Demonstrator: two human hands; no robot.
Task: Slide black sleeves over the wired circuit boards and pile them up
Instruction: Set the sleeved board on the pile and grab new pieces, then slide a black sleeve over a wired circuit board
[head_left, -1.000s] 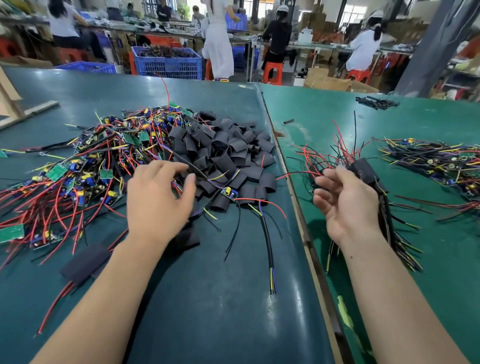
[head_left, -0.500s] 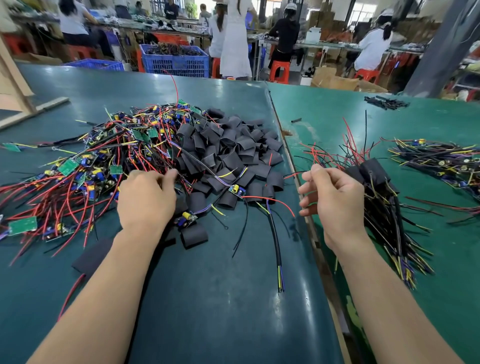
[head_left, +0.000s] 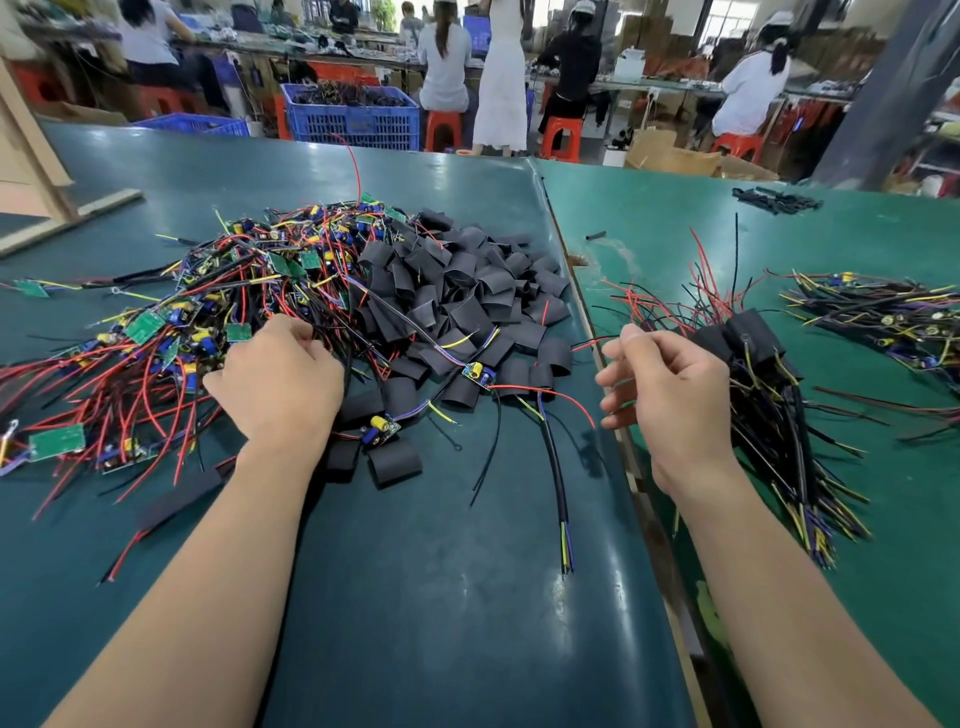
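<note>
Two hands, left (head_left: 278, 379) and right (head_left: 670, 395), among uncountable sleeves (head_left: 462, 296).
</note>
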